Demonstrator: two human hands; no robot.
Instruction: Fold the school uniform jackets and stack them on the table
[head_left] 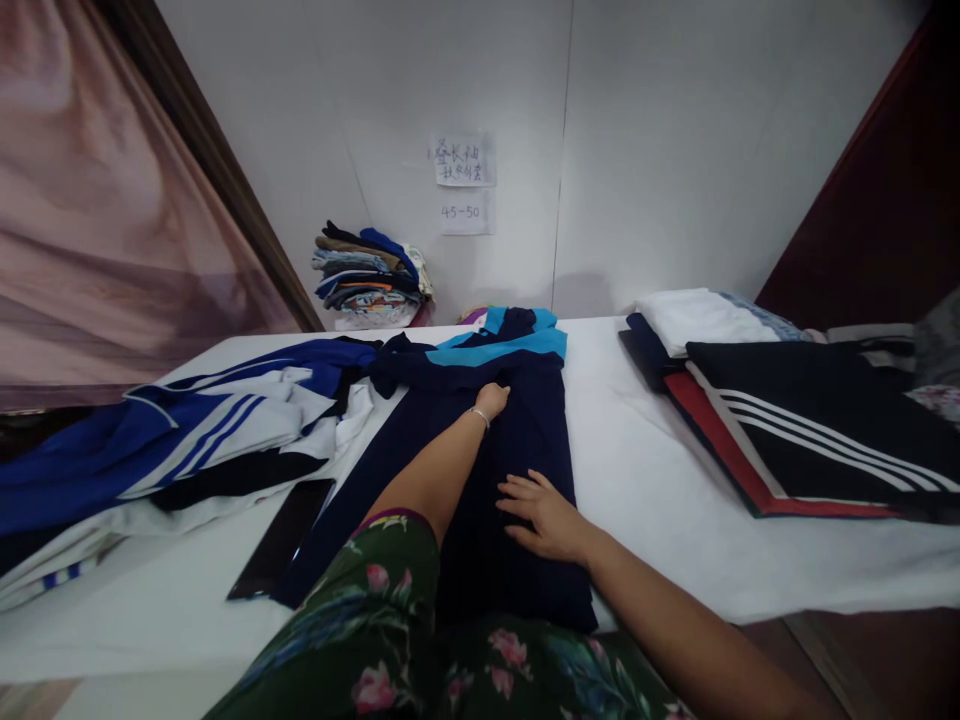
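Observation:
A navy jacket (536, 430) with bright light-blue parts at its far end lies in front of me, partly folded over itself. My left hand (493, 400) reaches to its upper middle, fingers closed on the dark cloth; a bracelet circles that wrist. Lower down and to the right, my right hand (544, 515) rests palm down on the jacket with its fingers spread. A dark flat panel, perhaps a phone or tablet (281, 540), lies against the jacket's left edge. My left forearm and sleeve hide part of the cloth.
Loose blue, white and black garments (225, 430) are heaped at left. A folded stack (810, 420), topped by black clothing with white stripes, sits at right. More folded clothes (371, 275) stand against the wall, near handwritten paper signs (465, 160). White cloth covers the table (660, 500).

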